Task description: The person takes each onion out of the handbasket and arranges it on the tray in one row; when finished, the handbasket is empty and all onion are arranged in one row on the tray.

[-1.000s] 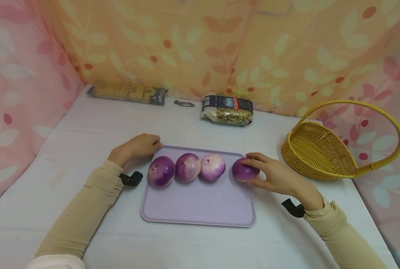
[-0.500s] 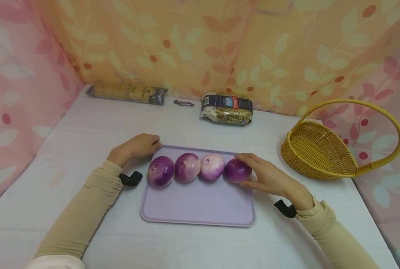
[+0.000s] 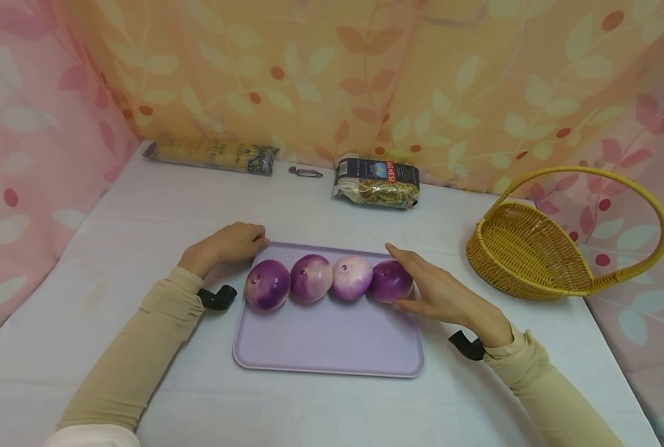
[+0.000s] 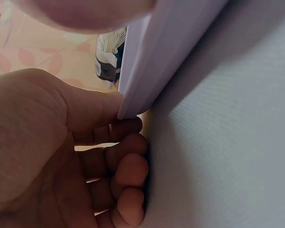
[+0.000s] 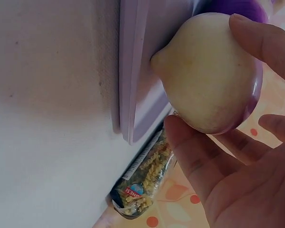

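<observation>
At the tray's far left corner, my left hand (image 3: 228, 242) grips the lilac tray (image 3: 332, 341); the left wrist view shows the thumb on its rim (image 4: 133, 80) and the fingers curled below. Along the tray's far half, a purple turnip (image 3: 267, 285), a purple-and-white turnip (image 3: 312, 278), a paler turnip (image 3: 352, 277) and a dark purple turnip (image 3: 391, 281) stand in a row, side by side. My right hand (image 3: 444, 292) is spread around the right side of the dark purple one, fingers fairly straight. In the right wrist view its thumb overlaps that turnip's pale underside (image 5: 209, 71).
A yellow wicker basket (image 3: 522, 254) with a tall handle stands at the right. Along the back lie a long pasta pack (image 3: 209, 155), a small wrapped sweet (image 3: 306, 172) and an AGNESI pasta bag (image 3: 378, 181). Patterned curtains (image 3: 332, 74) enclose the white table (image 3: 114, 323).
My right hand has moved the dark purple turnip leftward, up against the paler one, and its fingers have since spread wider. The left hand and tray have stayed put.
</observation>
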{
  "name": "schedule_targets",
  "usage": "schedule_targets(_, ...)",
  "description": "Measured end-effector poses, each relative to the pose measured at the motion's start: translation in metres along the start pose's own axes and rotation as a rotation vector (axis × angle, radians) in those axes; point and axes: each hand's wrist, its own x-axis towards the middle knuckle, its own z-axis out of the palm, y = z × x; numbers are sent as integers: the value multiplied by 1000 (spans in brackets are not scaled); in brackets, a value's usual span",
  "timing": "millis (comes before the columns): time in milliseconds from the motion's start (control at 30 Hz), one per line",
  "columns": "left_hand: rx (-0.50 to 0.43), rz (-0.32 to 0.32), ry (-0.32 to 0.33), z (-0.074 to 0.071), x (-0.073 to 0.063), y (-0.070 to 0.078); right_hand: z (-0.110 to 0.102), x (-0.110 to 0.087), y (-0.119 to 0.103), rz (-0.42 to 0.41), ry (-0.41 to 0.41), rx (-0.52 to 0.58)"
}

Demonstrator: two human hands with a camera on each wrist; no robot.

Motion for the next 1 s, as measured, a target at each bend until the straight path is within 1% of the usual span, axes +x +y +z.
schedule_targets(133,1,5,3,1,1,-1,-1,0,-1,-1,2,-14)
schedule_targets(267,2,8,3,1,2,-2,0,0,-1,-21,5,-25)
schedule_targets(333,1,0,1,1,2,-2,0,0,-1,-27,2,-26)
schedule_targets(533,7,-3,-5,2,2,0,0,-2,-1,-19,-13,-27)
schedule_targets(667,7,-3,-8,2,2,-1,-2,-3,-1,18,2,-15)
schedule_targets(867,-10,-4,-17,5,2,-7,-7,-4,4,124,36,-6)
schedule_targets(1000,-5,7,6,10,2,-12,-12,-4,11,175,81,-23)
